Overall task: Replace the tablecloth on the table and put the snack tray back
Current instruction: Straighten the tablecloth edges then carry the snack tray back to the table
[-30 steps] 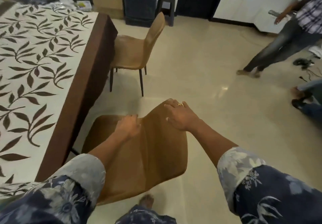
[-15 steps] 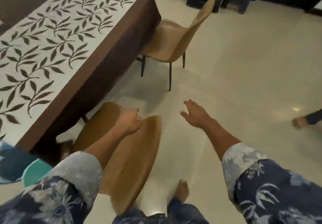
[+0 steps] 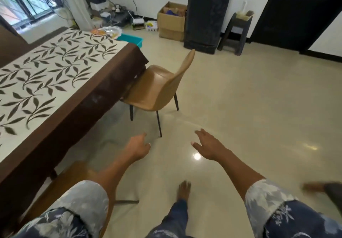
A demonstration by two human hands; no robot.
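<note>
Along my left side runs the table (image 3: pixel 111 82), fully covered by the tablecloth (image 3: pixel 46 82). The cloth is cream with dark leaf sprigs, and its brown border hangs down over the edge. At the far end of the cloth I see the shiny snack tray (image 3: pixel 109 31) with orange and yellow bits on it. I cannot tell whether it rests on the table end or on the teal tub (image 3: pixel 133 40) just beyond.

Down at the lower left a tan chair (image 3: pixel 74 178) sits partly under the table edge, and my left forearm crosses above it. My left hand (image 3: pixel 137 146) hangs over the glossy floor (image 3: pixel 259 108) with fingers loosely bent. It grasps nothing and touches nothing.

Beyond it a second tan chair (image 3: pixel 159 87) stands at the table's side near the far corner. Its seat front is tucked under the hanging border and its back faces the room. A cardboard box (image 3: pixel 172 23) stands open against the far wall. My bare foot (image 3: pixel 184 189) is planted on the floor between my arms.

My right hand (image 3: pixel 207 145) is out in front, palm down and fingers spread, empty, well apart from both chairs. Behind it a tall dark cabinet (image 3: pixel 207 12) stands against the wall, with a dark stool (image 3: pixel 236 34) just to its right. At the right edge there is a blurred foot of another person (image 3: pixel 318 187).
</note>
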